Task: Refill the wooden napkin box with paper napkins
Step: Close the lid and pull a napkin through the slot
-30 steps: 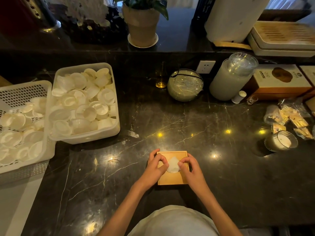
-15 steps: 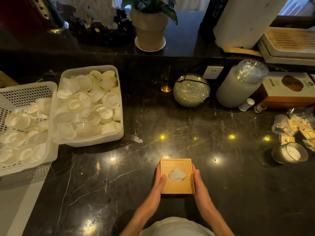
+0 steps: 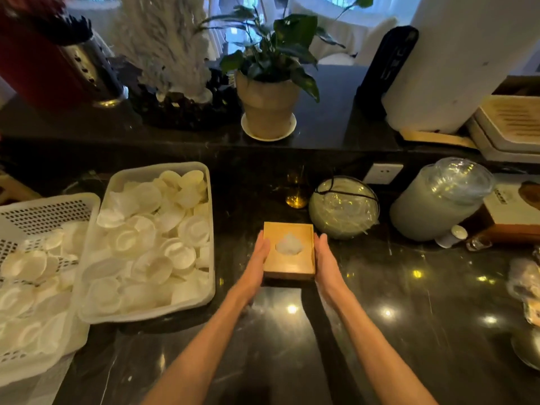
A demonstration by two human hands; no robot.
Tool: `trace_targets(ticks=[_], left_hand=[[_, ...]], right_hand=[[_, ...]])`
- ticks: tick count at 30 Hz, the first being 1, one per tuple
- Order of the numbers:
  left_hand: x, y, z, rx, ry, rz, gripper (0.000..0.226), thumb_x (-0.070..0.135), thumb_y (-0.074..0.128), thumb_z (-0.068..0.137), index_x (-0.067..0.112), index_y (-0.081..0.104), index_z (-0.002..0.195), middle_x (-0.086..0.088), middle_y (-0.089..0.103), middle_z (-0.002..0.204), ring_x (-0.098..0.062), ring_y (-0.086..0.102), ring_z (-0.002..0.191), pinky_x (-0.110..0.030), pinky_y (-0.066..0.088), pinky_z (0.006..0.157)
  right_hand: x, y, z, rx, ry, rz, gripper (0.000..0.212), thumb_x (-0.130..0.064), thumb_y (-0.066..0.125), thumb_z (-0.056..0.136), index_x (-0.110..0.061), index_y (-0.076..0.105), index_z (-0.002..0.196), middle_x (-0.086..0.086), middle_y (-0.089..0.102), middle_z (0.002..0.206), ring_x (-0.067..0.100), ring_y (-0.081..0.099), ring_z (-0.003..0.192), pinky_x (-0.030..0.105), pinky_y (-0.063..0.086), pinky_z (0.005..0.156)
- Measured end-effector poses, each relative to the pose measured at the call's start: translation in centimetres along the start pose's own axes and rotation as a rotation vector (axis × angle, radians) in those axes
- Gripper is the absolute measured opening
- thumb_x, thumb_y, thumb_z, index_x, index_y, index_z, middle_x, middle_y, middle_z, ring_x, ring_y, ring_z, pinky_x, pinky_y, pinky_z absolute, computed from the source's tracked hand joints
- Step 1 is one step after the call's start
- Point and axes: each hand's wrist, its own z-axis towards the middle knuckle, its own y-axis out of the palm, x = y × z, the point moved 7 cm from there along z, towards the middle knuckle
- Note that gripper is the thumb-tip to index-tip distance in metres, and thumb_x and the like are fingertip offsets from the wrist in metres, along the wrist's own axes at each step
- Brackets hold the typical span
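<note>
The square wooden napkin box (image 3: 295, 266) sits on the black marble counter (image 3: 409, 302), toward the back near the raised ledge. A white paper napkin (image 3: 287, 244) pokes up through the hole in its lid. My left hand (image 3: 257, 258) presses flat against the box's left side and my right hand (image 3: 327, 257) against its right side, so the box is clamped between both palms. Both forearms stretch forward from the bottom of the view.
Two white plastic baskets (image 3: 201, 299) (image 3: 87, 200) of small white dishes stand at the left. A round glass bowl (image 3: 343, 207) and a stack of clear lids (image 3: 441, 200) stand just right of the box. A potted plant (image 3: 267, 112) stands on the ledge behind.
My fingers left the napkin in the lid hole and both hands took the box by its sides. The box has slid away from me toward the back of the counter.
</note>
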Motion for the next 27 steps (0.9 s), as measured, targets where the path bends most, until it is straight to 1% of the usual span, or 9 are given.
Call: trace_targets(ticks=[5, 8, 12, 14, 16, 19, 21, 23, 27], left_hand=[[1.2, -1.7, 5.3, 0.026, -0.024, -0.004, 0.051, 0.039, 0.026, 0.105, 0.024, 0.024, 0.153, -0.007, 0.048, 0.146, -0.022, 0.052, 0.131, -0.038, 0.044, 0.108], [0.2, -2.3, 6.3, 0.034, -0.060, -0.042, 0.052, 0.040, 0.028, 0.105, 0.026, 0.021, 0.154, -0.007, 0.047, 0.147, -0.021, 0.052, 0.131, -0.040, 0.042, 0.109], [-0.5, -2.3, 6.4, 0.009, -0.070, -0.008, 0.055, 0.044, 0.031, 0.103, 0.029, 0.018, 0.154, -0.002, 0.045, 0.148, -0.015, 0.052, 0.128, -0.043, 0.038, 0.114], [-0.4, -2.2, 6.4, -0.020, -0.070, 0.037, 0.061, 0.049, 0.030, 0.102, 0.033, 0.007, 0.156, 0.001, 0.036, 0.154, -0.008, 0.048, 0.128, -0.038, 0.033, 0.116], [-0.2, -2.2, 6.1, -0.037, -0.071, 0.127, 0.068, 0.052, 0.028, 0.102, 0.035, -0.010, 0.155, 0.004, 0.014, 0.163, -0.012, 0.031, 0.142, -0.038, 0.021, 0.119], [-0.5, -2.4, 4.9, 0.033, 0.058, 0.505, 0.068, 0.052, 0.028, 0.103, 0.039, -0.016, 0.153, 0.009, -0.022, 0.163, -0.015, -0.019, 0.150, -0.044, -0.005, 0.121], [-1.2, -2.1, 3.0, 0.066, 0.138, 0.779, 0.067, 0.054, 0.028, 0.101, 0.049, -0.020, 0.149, 0.015, -0.034, 0.157, -0.012, -0.034, 0.144, -0.039, -0.013, 0.116], [-2.1, -1.7, 1.0, 0.088, 0.187, 1.030, 0.071, 0.052, 0.030, 0.100, 0.050, -0.023, 0.147, 0.011, -0.038, 0.156, -0.016, -0.038, 0.142, -0.041, -0.015, 0.114], [-2.9, -1.4, -0.3, 0.085, 0.097, 1.284, 0.070, 0.050, 0.027, 0.100, 0.035, -0.015, 0.154, 0.001, -0.029, 0.161, -0.029, -0.028, 0.147, -0.052, -0.011, 0.118]], right_hand=[[-1.0, 0.4, 5.9, 0.021, 0.033, 0.072, 0.051, -0.062, 0.022, 0.098, -0.035, 0.063, 0.112, -0.006, 0.075, 0.106, 0.009, 0.072, 0.098, 0.029, 0.055, 0.081], [-0.3, 0.5, 7.2, 0.025, 0.041, 0.076, 0.050, -0.061, 0.022, 0.099, -0.034, 0.059, 0.119, -0.005, 0.072, 0.111, 0.009, 0.071, 0.099, 0.030, 0.054, 0.084], [0.7, 0.5, 7.6, 0.008, 0.051, 0.046, 0.048, -0.061, 0.022, 0.099, -0.035, 0.056, 0.121, -0.008, 0.072, 0.107, 0.007, 0.072, 0.097, 0.022, 0.056, 0.076], [0.4, 0.5, 7.4, 0.014, 0.040, 0.017, 0.054, -0.060, 0.022, 0.099, -0.029, 0.053, 0.132, -0.004, 0.070, 0.114, 0.011, 0.070, 0.103, 0.030, 0.056, 0.087], [0.1, 0.2, 6.7, 0.012, 0.045, -0.051, 0.063, -0.061, 0.022, 0.099, -0.024, 0.042, 0.146, 0.005, 0.060, 0.136, 0.018, 0.059, 0.123, 0.042, 0.043, 0.109], [-0.8, -0.7, 4.7, 0.067, -0.121, -0.438, 0.070, -0.066, 0.023, 0.097, -0.029, 0.015, 0.156, -0.001, 0.021, 0.164, 0.015, 0.019, 0.149, 0.044, 0.017, 0.122], [-1.0, -0.9, 2.7, 0.123, -0.314, -0.912, 0.068, -0.064, 0.020, 0.097, -0.034, 0.006, 0.156, -0.004, 0.007, 0.166, 0.015, 0.005, 0.152, 0.047, 0.016, 0.120], [-0.2, -0.6, 0.9, 0.152, -0.394, -1.265, 0.067, -0.066, 0.017, 0.095, -0.041, -0.003, 0.154, -0.004, -0.003, 0.165, 0.020, -0.004, 0.152, 0.052, 0.015, 0.118], [1.9, -1.0, 0.4, 0.109, -0.252, -1.473, 0.069, -0.069, 0.016, 0.094, -0.042, -0.009, 0.153, -0.002, -0.017, 0.163, 0.025, -0.021, 0.149, 0.058, 0.001, 0.119]])
